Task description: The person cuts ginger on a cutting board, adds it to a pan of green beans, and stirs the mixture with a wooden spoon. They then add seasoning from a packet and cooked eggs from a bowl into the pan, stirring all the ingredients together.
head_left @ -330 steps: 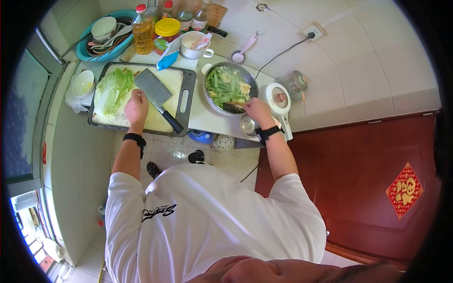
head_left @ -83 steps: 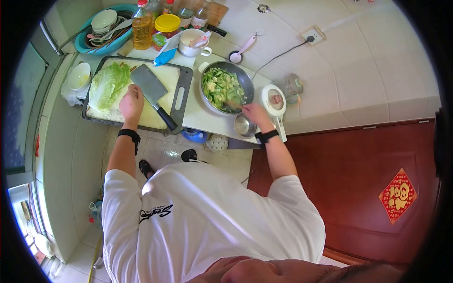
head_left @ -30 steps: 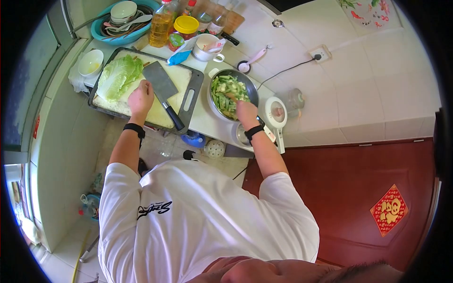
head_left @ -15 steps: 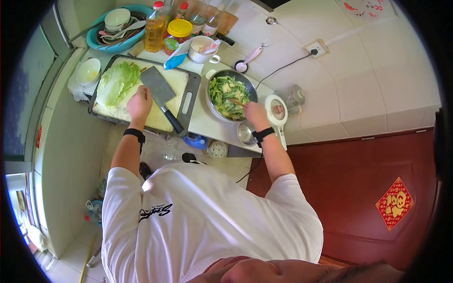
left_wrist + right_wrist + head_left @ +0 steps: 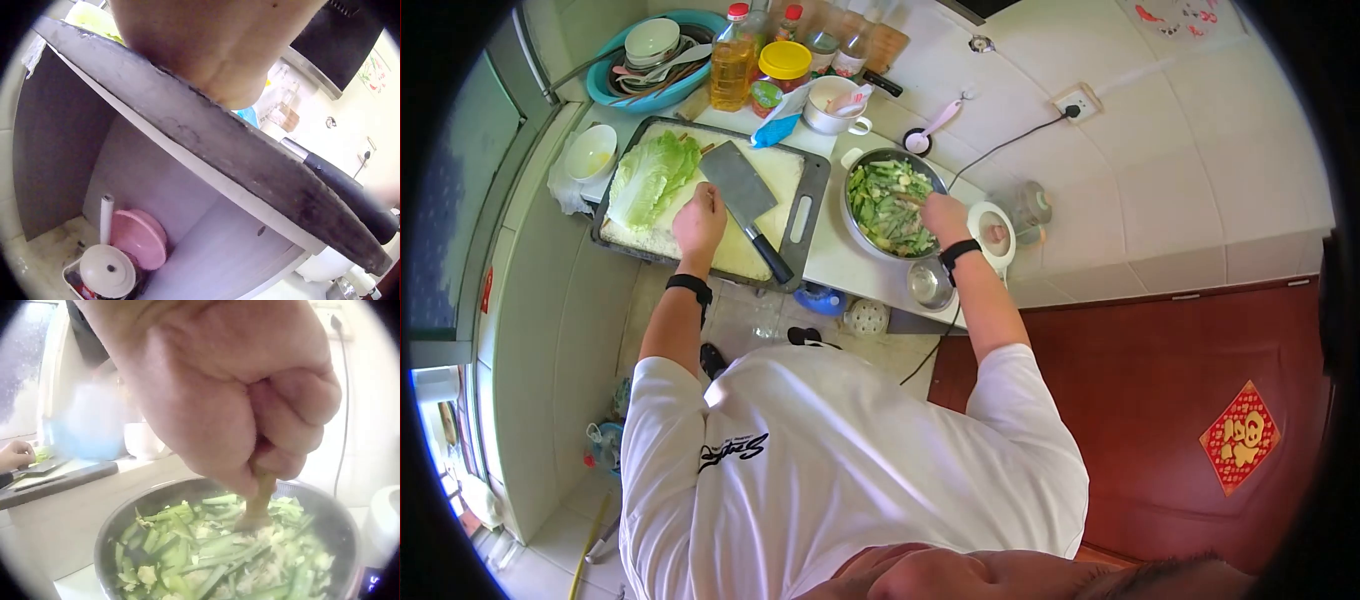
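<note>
Stirring step in hand. A wooden spatula (image 5: pixel 259 503) is gripped in the curled fingers of the right hand (image 5: pixel 945 217), its tip in the greens in the pan (image 5: pixel 852 222). The left hand (image 5: pixel 700 222) rests on the cutting board (image 5: pixel 805 215); its finger state cannot be told. Next, probably: greens turned evenly.

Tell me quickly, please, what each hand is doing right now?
Left hand: rests on the cutting board, holding nothing visible.
Right hand: grips a wooden utensil in the pan.

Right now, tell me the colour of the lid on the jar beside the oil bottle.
Yellow: the jar lid shows best in the head view.
</note>
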The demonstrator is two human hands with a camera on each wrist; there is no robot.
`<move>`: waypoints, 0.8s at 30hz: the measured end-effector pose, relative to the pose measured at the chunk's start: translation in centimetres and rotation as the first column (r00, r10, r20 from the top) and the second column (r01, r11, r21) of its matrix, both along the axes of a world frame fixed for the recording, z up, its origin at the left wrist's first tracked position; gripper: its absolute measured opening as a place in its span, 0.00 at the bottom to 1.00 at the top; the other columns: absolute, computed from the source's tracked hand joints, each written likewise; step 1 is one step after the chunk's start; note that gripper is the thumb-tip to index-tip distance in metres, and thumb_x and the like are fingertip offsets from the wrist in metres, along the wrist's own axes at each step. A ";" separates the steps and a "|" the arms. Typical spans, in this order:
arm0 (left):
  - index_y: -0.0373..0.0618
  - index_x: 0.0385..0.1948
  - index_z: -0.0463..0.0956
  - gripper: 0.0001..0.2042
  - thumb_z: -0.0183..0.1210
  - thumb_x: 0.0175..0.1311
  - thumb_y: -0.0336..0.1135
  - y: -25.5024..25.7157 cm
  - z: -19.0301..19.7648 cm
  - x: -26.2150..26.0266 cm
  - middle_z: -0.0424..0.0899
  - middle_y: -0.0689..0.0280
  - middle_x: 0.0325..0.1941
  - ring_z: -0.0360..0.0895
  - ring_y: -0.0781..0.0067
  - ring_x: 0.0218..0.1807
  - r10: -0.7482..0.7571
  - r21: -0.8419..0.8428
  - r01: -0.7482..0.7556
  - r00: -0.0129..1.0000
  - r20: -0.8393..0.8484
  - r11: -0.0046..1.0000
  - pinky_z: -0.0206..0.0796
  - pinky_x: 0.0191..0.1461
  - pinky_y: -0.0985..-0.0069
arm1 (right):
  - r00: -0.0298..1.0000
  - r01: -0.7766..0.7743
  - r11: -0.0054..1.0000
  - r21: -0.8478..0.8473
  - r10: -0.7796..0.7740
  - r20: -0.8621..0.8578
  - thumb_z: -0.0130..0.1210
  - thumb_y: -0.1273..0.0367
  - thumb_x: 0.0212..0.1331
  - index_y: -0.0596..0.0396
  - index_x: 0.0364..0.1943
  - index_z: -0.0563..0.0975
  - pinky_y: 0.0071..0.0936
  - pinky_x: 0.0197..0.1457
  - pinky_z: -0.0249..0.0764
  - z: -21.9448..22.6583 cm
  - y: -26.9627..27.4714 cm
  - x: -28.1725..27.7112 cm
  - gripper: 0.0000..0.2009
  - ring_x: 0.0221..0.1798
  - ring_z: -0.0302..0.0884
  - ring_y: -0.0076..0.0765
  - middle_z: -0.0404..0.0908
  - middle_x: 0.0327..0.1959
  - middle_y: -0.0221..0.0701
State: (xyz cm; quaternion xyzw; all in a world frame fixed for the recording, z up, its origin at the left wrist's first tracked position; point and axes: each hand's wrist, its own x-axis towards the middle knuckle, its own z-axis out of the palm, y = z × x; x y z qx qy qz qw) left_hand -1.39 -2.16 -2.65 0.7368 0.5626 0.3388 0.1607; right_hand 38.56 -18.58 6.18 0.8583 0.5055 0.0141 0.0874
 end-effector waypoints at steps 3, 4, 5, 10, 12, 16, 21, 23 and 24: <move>0.53 0.35 0.76 0.06 0.54 0.66 0.42 0.0 0.3 0.0 0.83 0.60 0.22 0.81 0.52 0.26 0.004 -0.031 -0.004 1.000 0.007 1.000 0.70 0.28 0.57 | 0.998 -0.038 0.997 -0.070 0.035 -0.047 0.54 0.61 0.58 0.50 0.34 0.85 0.45 0.42 0.78 2.1 -0.2 -1.3 0.11 0.37 0.84 0.51 0.85 0.32 0.43; 0.53 0.35 0.76 0.06 0.54 0.66 0.42 0.1 0.3 -0.1 0.83 0.60 0.22 0.81 0.52 0.26 0.005 -0.032 -0.005 1.000 0.004 0.999 0.70 0.28 0.57 | 0.998 -0.040 0.997 -0.071 0.036 -0.051 0.54 0.61 0.58 0.50 0.34 0.85 0.45 0.42 0.78 2.4 0.4 -2.0 0.11 0.37 0.84 0.51 0.85 0.32 0.43; 0.53 0.35 0.76 0.06 0.54 0.66 0.42 0.1 0.3 -0.1 0.83 0.60 0.22 0.81 0.52 0.26 0.001 -0.023 -0.002 1.000 -0.013 1.000 0.70 0.28 0.57 | 0.991 -0.095 0.995 0.002 0.095 -0.093 0.54 0.60 0.59 0.49 0.35 0.85 0.46 0.41 0.78 2.4 0.7 -3.1 0.12 0.37 0.83 0.51 0.85 0.31 0.42; 0.53 0.35 0.76 0.06 0.54 0.66 0.42 0.0 0.3 0.0 0.82 0.61 0.21 0.81 0.52 0.25 0.008 -0.026 -0.009 1.000 -0.025 1.000 0.71 0.28 0.58 | 0.984 -0.178 0.982 -0.059 0.176 -0.035 0.54 0.57 0.59 0.44 0.35 0.85 0.46 0.39 0.77 -1.1 -0.2 -3.3 0.11 0.36 0.83 0.49 0.84 0.32 0.39; 0.53 0.35 0.76 0.06 0.54 0.66 0.42 -0.1 0.2 0.1 0.82 0.61 0.21 0.81 0.52 0.25 0.010 -0.003 -0.010 1.000 -0.013 1.000 0.70 0.27 0.58 | 0.988 -0.145 0.989 -0.031 0.142 -0.066 0.55 0.57 0.58 0.45 0.34 0.85 0.46 0.39 0.77 1.4 -2.5 -2.0 0.12 0.35 0.83 0.50 0.84 0.30 0.39; 0.53 0.35 0.76 0.06 0.54 0.66 0.42 -0.1 0.5 0.1 0.82 0.61 0.21 0.80 0.52 0.25 0.010 -0.031 -0.010 1.000 -0.010 0.999 0.70 0.27 0.58 | 0.988 -0.106 0.991 -0.078 0.096 -0.125 0.56 0.56 0.58 0.46 0.33 0.86 0.45 0.39 0.77 8.8 -7.3 -3.5 0.12 0.35 0.83 0.52 0.84 0.30 0.40; 0.53 0.34 0.76 0.06 0.54 0.66 0.42 -0.1 0.3 0.2 0.82 0.62 0.20 0.80 0.52 0.24 0.012 0.014 -0.012 1.000 -0.016 1.000 0.70 0.27 0.58 | 0.971 -0.042 0.992 -0.117 0.013 -0.237 0.57 0.57 0.58 0.47 0.35 0.86 0.45 0.39 0.77 2.6 -9.0 -3.2 0.13 0.35 0.82 0.54 0.84 0.31 0.43; 0.53 0.34 0.76 0.06 0.54 0.66 0.42 -0.3 0.3 0.2 0.82 0.62 0.20 0.80 0.53 0.24 0.007 0.032 -0.006 1.000 -0.020 0.999 0.70 0.27 0.58 | 0.966 0.017 1.000 0.012 -0.014 -0.259 0.57 0.57 0.58 0.48 0.35 0.86 0.46 0.39 0.77 0.5 -7.5 -3.6 0.13 0.35 0.82 0.55 0.83 0.32 0.44; 0.53 0.34 0.76 0.06 0.54 0.66 0.42 -0.2 0.3 0.1 0.82 0.62 0.20 0.80 0.53 0.24 0.008 0.049 -0.007 1.000 -0.021 0.999 0.70 0.27 0.58 | 0.964 0.042 0.992 0.122 -0.009 -0.265 0.57 0.58 0.58 0.47 0.35 0.86 0.46 0.39 0.77 0.6 -6.6 -4.1 0.11 0.35 0.82 0.54 0.84 0.31 0.42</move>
